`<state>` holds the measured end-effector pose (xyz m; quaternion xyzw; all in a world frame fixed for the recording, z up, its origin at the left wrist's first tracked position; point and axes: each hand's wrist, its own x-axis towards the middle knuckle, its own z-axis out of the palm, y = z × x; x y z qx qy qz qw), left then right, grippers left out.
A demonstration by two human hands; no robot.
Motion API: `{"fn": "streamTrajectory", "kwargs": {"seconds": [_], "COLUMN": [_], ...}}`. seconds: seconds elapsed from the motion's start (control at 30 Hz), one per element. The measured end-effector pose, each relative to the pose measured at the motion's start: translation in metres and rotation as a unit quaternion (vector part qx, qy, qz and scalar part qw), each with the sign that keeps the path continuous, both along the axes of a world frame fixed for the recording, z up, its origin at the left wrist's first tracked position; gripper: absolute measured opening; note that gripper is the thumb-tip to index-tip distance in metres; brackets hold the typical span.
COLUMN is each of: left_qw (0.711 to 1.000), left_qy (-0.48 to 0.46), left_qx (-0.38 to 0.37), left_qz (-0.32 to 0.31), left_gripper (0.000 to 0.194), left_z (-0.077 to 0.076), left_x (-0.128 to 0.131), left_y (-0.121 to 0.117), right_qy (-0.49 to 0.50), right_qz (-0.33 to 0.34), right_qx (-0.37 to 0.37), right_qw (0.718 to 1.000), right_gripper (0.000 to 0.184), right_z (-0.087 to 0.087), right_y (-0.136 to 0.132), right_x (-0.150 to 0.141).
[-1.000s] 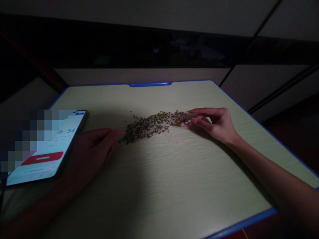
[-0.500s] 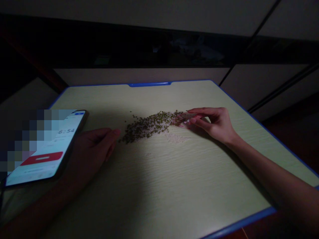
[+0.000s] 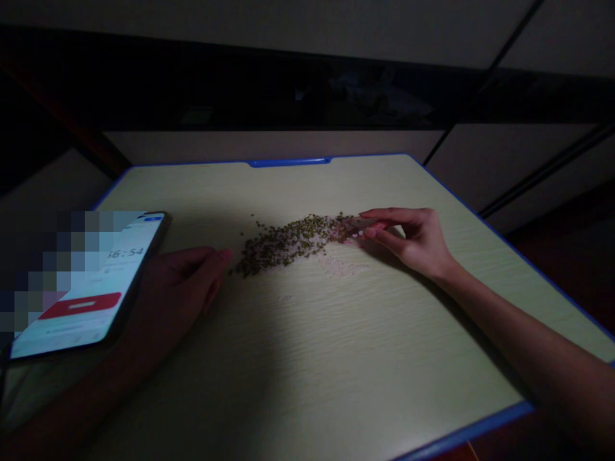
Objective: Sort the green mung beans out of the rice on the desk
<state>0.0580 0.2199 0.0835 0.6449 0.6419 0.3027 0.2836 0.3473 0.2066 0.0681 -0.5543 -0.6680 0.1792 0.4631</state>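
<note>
A heap of small green beans mixed with pale grains [image 3: 293,240] lies in the middle of the pale table [image 3: 336,358]. My right hand [image 3: 408,240] rests at the heap's right end, its fingers pinched around a small thin tool [image 3: 362,223] whose tip touches the beans. A thin patch of pale grains [image 3: 342,266] lies just in front of that hand. My left hand [image 3: 180,288] lies flat in shadow on the table, fingers stretched toward the heap's left end, holding nothing.
A lit phone [image 3: 91,285] showing a timer and a red button stands at the left, above my left forearm. The table has a blue rim [image 3: 288,162]. The room around it is dark, with a light wall behind.
My right hand has shifted very slightly to the left along the heap's right end. The left hand and the phone have not moved.
</note>
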Motion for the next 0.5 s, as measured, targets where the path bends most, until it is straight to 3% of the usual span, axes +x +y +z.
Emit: {"fn": "streamTrajectory", "kwargs": {"seconds": [0.5], "left_qw": [1.0], "left_qy": [0.002], "left_qx": [-0.019], "left_qz": [0.013], "left_gripper": [0.042], "left_z": [0.0048], "left_x": [0.0037], "left_y": [-0.0028], "right_qy": [-0.018], "right_qz": [0.025], "right_qx": [-0.008], "right_qw": [1.0], "right_gripper": [0.023], "right_z": [-0.0001], "right_y": [-0.0009], "right_x": [0.0004]}}
